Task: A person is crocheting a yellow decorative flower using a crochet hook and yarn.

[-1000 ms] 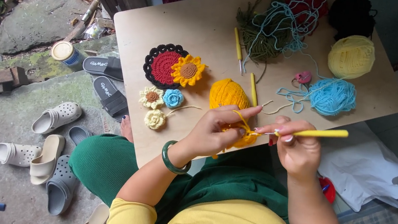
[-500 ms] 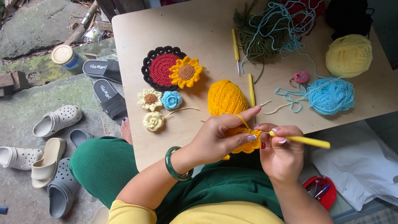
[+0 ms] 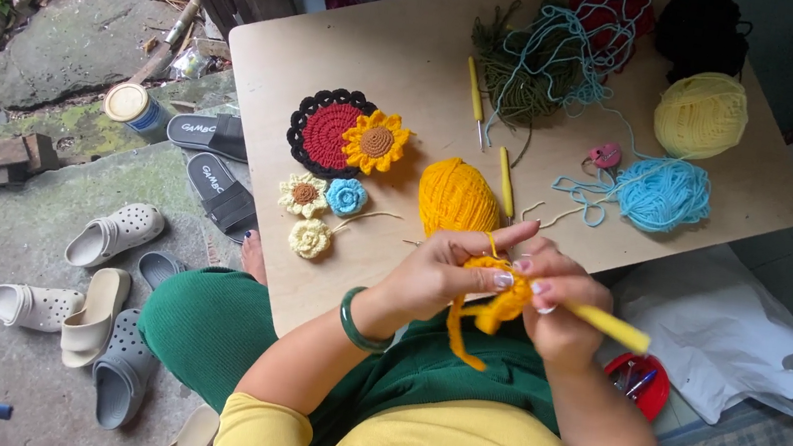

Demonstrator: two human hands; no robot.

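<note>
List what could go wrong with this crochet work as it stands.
1. The orange yarn ball sits loose near the table's front edge; a tug on its strand could roll it off.
2. The blue yarn trails tangled loops that may snag.
3. The orange crochet piece, pinched between left hand and right hand, could slip off the yellow hook.

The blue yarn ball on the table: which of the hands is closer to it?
Right. The right hand sits below-left of the blue yarn ball; the left hand is farther left, beside the orange yarn ball.

Yellow short-sleeved top, green trousers, seemingly jade-green bangle (image 3: 356,320), pale painted nails
</note>
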